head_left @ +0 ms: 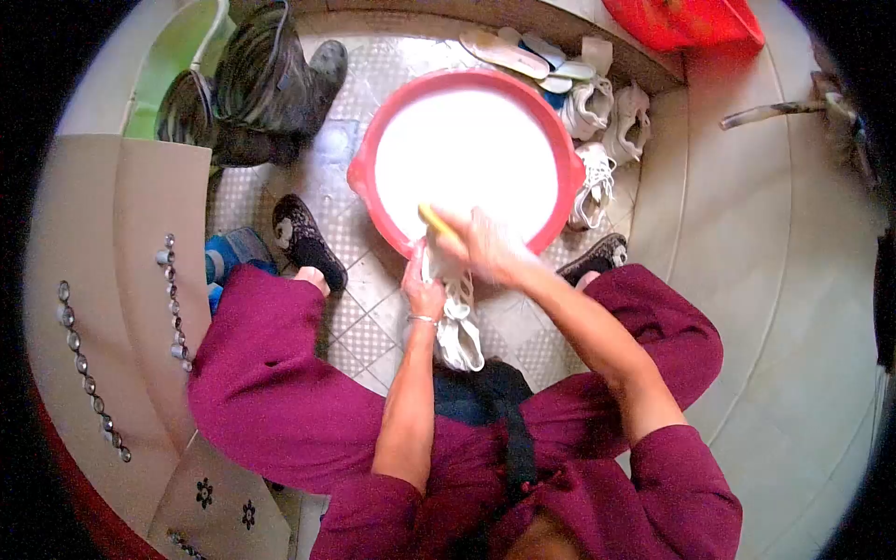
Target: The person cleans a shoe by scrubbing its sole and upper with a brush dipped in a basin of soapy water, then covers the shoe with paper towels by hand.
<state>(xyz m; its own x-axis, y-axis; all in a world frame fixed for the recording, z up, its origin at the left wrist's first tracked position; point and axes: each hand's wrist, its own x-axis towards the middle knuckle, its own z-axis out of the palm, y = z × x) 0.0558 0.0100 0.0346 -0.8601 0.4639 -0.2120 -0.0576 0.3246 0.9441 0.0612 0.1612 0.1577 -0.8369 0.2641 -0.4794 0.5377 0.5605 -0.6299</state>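
Note:
My left hand, with a bracelet at its wrist, grips a white lace-up shoe near the front rim of a red basin. The shoe's opening points back toward my lap, and both hands partly cover its other end. Closed around a yellow brush, my right hand presses over the shoe and is smeared by motion. The brush's bristles are hidden. White, bright-looking liquid or foam fills the basin.
White shoes and insoles lie right of and behind the basin. Dark boots and a green tub stand at the left, above a beige cabinet. A red container sits at the back right.

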